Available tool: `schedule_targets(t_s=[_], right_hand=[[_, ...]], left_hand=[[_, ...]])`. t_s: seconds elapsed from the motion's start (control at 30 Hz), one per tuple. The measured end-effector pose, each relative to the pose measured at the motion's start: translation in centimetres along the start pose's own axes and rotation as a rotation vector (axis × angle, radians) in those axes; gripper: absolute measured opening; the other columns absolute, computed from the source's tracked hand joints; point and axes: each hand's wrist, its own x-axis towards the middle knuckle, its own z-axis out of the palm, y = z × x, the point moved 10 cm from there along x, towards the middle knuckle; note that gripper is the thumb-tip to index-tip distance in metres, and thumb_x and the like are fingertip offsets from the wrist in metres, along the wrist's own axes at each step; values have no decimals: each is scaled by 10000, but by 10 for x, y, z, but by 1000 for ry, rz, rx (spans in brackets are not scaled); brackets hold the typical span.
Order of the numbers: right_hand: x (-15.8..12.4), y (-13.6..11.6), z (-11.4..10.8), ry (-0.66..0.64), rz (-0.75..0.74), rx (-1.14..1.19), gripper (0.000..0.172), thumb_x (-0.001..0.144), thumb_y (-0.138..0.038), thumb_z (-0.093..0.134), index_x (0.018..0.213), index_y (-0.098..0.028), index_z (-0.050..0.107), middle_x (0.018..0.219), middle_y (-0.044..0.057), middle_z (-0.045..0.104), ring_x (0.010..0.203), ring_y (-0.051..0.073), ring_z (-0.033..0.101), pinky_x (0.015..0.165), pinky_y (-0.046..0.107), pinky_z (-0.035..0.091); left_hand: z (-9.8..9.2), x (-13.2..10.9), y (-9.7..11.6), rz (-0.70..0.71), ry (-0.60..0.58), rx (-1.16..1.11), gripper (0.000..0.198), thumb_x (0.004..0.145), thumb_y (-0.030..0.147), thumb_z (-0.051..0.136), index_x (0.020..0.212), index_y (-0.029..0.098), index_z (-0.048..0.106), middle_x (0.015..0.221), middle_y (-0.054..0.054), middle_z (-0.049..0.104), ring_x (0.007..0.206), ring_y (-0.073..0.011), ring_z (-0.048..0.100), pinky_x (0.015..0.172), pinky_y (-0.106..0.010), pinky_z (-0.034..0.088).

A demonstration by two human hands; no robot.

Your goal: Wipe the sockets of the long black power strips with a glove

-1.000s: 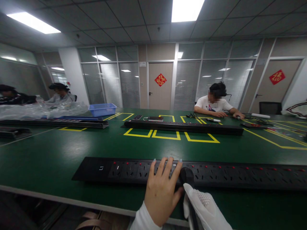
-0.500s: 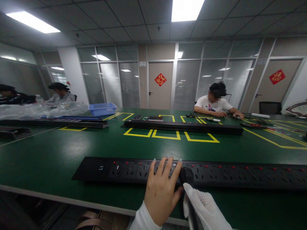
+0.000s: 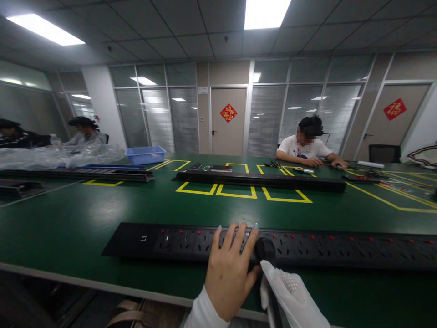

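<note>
A long black power strip [image 3: 324, 250] with rows of sockets and small red indicators lies across the near part of the table. On it rests my bare left hand [image 3: 230, 269], fingers spread and laid over the sockets. Beside its thumb, my right hand [image 3: 290, 291], in a white dotted glove, grips a black plug [image 3: 265, 250] with a thick cord. The plug's head is up against the strip's socket face; its pins are hidden.
Farther back on the green table [image 3: 143, 205] lies a second black power strip [image 3: 259, 180]. A blue basket [image 3: 145, 156], metal channels [image 3: 78, 174] and clear plastic wrap [image 3: 61, 157] are at the left. Across the table a person [image 3: 307, 148] handles small parts near cables.
</note>
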Motion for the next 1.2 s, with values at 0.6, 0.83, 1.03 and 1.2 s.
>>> schedule_targets(t_s=[0.6,0.83,1.03,1.2], right_hand=[[0,-7,-1,-33,-17,14,768,840,-808,310,395,-226,540,470,65,640,511,180,625,669,278,490],[-1,-7,-1,-42,-18,2,763,855,-795,297,395,-230,523,465,59,632,511,174,625,699,279,490],[0,-7,-2,-23,-15,0,771,847,-804,295,389,-224,517,464,62,631,508,174,630,701,278,500],[-1,-6,-2,0,-8,-2,779,830,-822,296,380,-220,502,444,59,615,488,173,619,685,282,503]], left_hand=[[0,1,-1,-2,15,-15,642,853,497,598,1428,298,391,1394,-18,530,1271,-252,455,1098,-502,259],[1,0,-1,-1,10,-13,626,864,481,582,1430,301,384,1398,-11,526,1277,-251,451,1099,-503,257],[0,1,-1,-1,6,-18,621,860,477,589,1423,301,394,1398,-13,526,1275,-253,452,1095,-504,262],[0,1,-1,-4,-3,-24,619,868,473,581,1429,300,385,1405,-14,519,1284,-252,444,1099,-502,258]])
